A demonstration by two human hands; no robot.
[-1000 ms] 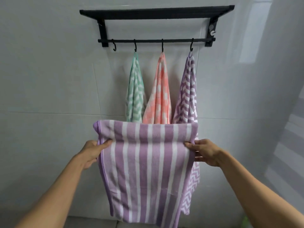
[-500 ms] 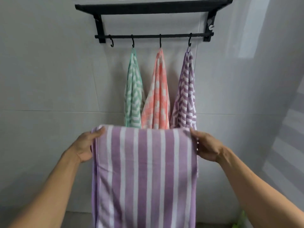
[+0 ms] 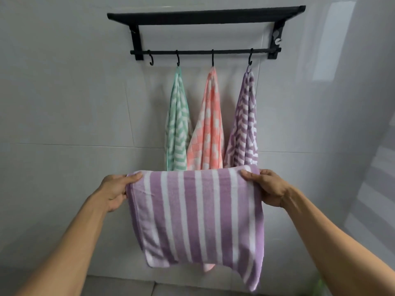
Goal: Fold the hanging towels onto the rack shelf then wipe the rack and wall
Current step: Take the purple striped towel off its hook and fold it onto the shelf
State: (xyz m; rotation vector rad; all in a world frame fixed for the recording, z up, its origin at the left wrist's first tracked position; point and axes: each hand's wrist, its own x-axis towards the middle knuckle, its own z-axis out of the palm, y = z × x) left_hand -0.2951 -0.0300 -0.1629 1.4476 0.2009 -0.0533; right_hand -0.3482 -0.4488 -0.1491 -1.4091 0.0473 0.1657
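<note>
You hold a purple-and-white striped towel out in front of you, below the rack and well short of its shelf. Your left hand pinches the towel's upper left corner, thumb on the front of the cloth and the other fingers behind it. Your right hand pinches the upper right corner the same way, thumb over the top edge. The top edge runs nearly level between your two hands, rising slightly toward the right. The towel looks doubled over, and its lower edge is uneven, with the right corner hanging lower than the left.

Behind it, the black rack is fixed high on the grey tiled wall, with a flat shelf on top and a thin rail beneath carrying four hooks. The leftmost hook is bare. On the next three hang a green zigzag towel, a coral checked towel and a purple zigzag towel, side by side and just touching one another lower down. Their lower parts are hidden behind the towel you hold; a coral tip shows just under its bottom edge. A small white fitting sits on the rack's right bracket.
</note>
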